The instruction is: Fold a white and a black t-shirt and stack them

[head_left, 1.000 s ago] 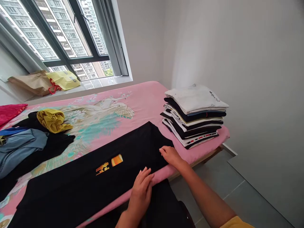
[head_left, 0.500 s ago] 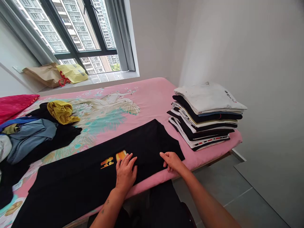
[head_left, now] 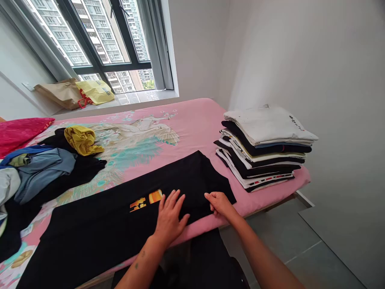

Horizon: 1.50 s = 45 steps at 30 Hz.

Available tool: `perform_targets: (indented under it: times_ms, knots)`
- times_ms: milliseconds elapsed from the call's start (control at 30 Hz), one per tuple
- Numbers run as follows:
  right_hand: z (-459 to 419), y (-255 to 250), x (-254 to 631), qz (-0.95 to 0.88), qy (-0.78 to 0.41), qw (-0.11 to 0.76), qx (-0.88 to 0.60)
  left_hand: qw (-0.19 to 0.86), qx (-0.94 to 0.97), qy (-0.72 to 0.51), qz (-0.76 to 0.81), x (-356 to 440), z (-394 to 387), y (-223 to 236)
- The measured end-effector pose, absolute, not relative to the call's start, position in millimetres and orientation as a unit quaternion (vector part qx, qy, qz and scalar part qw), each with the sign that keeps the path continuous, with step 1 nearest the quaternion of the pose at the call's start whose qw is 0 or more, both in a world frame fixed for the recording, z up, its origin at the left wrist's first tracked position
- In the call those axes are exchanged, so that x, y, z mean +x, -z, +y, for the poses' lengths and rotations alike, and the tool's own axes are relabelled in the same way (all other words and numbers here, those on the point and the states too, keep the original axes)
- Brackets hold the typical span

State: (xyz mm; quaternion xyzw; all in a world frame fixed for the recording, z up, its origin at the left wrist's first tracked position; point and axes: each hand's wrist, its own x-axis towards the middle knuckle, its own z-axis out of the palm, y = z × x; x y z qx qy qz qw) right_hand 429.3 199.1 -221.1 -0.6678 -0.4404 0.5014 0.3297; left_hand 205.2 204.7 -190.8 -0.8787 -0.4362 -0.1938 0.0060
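A black T-shirt (head_left: 99, 224) with an orange and yellow print lies folded lengthwise along the near edge of the bed. My left hand (head_left: 171, 214) rests on it just right of the print, palm down with fingers spread. Near the shirt's right end, my right hand (head_left: 221, 204) is closed, thumb and index finger pinching the black fabric by the sleeve. The pinched bit itself is mostly hidden by the fingers.
A tall stack of folded clothes (head_left: 264, 148), white on top, stands at the bed's right corner. Loose clothes (head_left: 51, 168) lie heaped on the left beside a red pillow (head_left: 21, 134). Paper and yellow bags (head_left: 96, 91) sit on the windowsill. The bed (head_left: 195, 124) ends above a tiled floor.
My left hand has slid right along the shirt, off the print, and its fingers have spread. My right hand keeps its pinch in about the same place. The view has shifted slightly.
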Motion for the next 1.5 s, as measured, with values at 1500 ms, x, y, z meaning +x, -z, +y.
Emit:
perform_targets:
  times_ms: [1500]
  knots:
    - [323,202,445,-0.709,-0.046,0.146,-0.689,-0.58,-0.378,0.512,-0.507,270,250,176]
